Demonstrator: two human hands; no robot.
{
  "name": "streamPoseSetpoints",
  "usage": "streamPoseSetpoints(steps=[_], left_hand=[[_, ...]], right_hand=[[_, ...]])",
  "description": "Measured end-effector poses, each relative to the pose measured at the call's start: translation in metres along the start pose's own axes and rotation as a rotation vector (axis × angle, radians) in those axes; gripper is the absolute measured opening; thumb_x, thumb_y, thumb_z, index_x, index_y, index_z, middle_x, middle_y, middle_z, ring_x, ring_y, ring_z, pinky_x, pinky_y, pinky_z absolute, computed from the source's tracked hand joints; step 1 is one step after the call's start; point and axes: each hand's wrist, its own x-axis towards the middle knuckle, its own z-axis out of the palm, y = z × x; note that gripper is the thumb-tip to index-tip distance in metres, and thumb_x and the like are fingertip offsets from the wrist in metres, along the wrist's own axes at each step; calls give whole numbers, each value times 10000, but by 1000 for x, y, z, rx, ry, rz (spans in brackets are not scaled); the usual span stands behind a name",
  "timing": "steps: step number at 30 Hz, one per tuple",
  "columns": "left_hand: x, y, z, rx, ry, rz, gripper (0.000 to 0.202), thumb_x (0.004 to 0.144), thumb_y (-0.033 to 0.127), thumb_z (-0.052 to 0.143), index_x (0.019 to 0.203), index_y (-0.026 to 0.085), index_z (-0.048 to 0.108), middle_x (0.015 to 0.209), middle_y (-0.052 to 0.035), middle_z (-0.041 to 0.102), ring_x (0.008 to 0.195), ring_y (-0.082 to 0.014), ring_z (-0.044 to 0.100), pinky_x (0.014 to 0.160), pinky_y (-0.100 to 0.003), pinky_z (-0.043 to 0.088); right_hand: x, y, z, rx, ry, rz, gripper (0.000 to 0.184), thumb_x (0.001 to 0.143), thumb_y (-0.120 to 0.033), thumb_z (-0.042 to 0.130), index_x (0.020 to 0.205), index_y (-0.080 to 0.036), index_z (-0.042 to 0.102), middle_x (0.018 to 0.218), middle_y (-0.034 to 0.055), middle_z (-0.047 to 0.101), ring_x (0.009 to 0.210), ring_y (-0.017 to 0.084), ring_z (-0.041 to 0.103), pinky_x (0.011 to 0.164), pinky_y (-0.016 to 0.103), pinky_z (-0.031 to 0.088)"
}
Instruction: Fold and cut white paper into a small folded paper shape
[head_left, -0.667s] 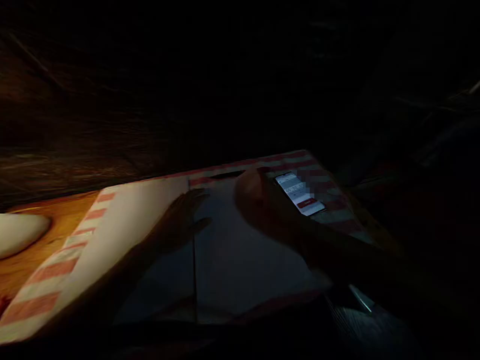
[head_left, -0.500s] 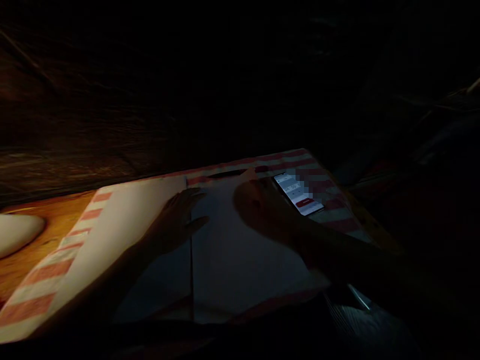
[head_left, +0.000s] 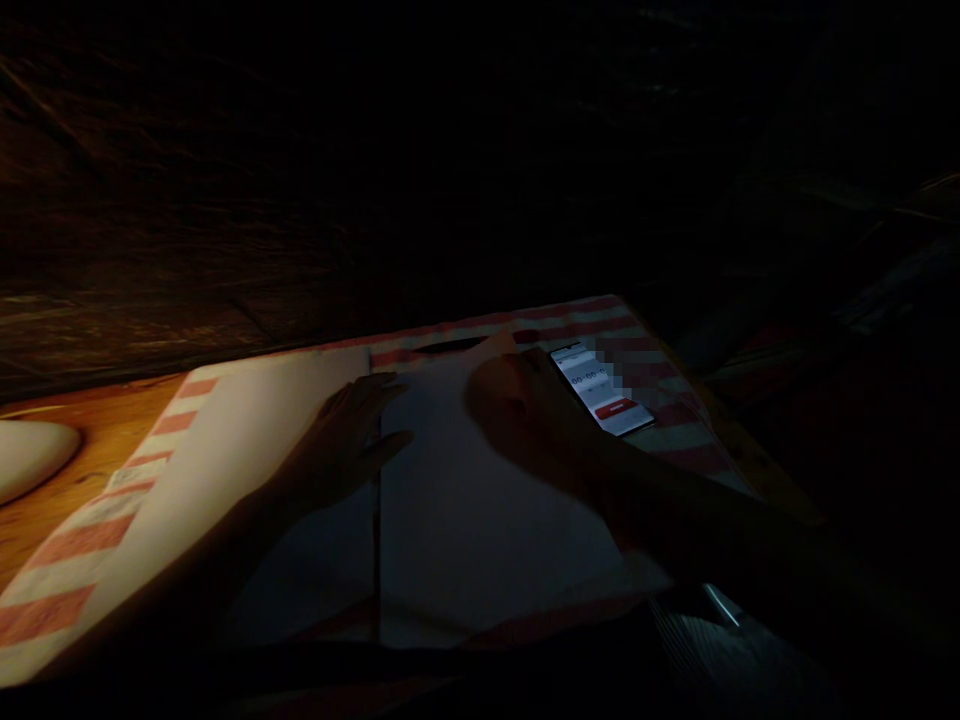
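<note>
Two white sheets lie side by side on a red-and-white striped cloth (head_left: 101,540), with a narrow dark gap between them. My left hand (head_left: 356,435) rests flat across that gap, its fingers stretched out and thumb apart. It spans the left sheet (head_left: 225,430) and the inner edge of the right sheet (head_left: 450,520). My right hand (head_left: 517,410) is curled closed over the upper right part of the right sheet, whose pale corner shows just beyond the knuckles. Deep shadow hides what the curled fingers hold, if anything.
A lit phone (head_left: 600,390) showing a timer lies on the cloth just right of my right hand. A dark slender object (head_left: 450,345) lies beyond the right sheet. At the left, a white rounded object (head_left: 34,455) sits on the wooden table (head_left: 142,400). Surroundings are very dark.
The view has shifted slightly, and the picture is a little sharper. Both hands keep nearly the same places and shapes on the sheets.
</note>
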Motion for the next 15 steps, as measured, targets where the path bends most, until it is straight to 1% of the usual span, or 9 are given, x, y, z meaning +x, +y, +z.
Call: streamPoseSetpoints(steps=[2,6,11,13,15], left_hand=[[0,0,0,8,-3,5,553,1038,549,506,1499,246,459,1497,-147,536,1381,-373,528,1130,-594,456],[0,0,1,27,5,8,551,1039,555,497,1477,221,476,1486,-162,546,1366,-381,537,1118,-593,465],[0,0,1,33,-3,-16,565,1024,568,501,1476,230,484,1488,-159,553,1366,-386,536,1124,-602,456],[0,-1,2,39,0,-28,577,1021,579,496,1477,224,482,1496,-165,547,1373,-393,531,1138,-616,438],[-1,-1,3,47,7,-32,586,1020,593,489,1467,215,483,1497,-174,542,1379,-399,525,1145,-621,430]], right_hand=[[3,6,5,39,32,-52,488,886,-90,631,1362,-127,531,1365,223,550,1206,339,584,1045,563,514],[8,16,11,109,48,-128,589,832,-46,633,1392,-176,501,1440,202,505,1288,344,551,1036,545,537],[11,20,10,105,87,-300,607,808,-13,595,1402,-97,499,1437,232,524,1309,350,546,1118,568,480],[12,20,10,122,115,-344,608,818,-14,576,1412,-121,498,1452,219,518,1320,342,541,1112,565,486],[12,20,10,146,139,-367,593,843,-26,561,1412,-178,501,1466,183,520,1336,326,536,1111,554,491]])
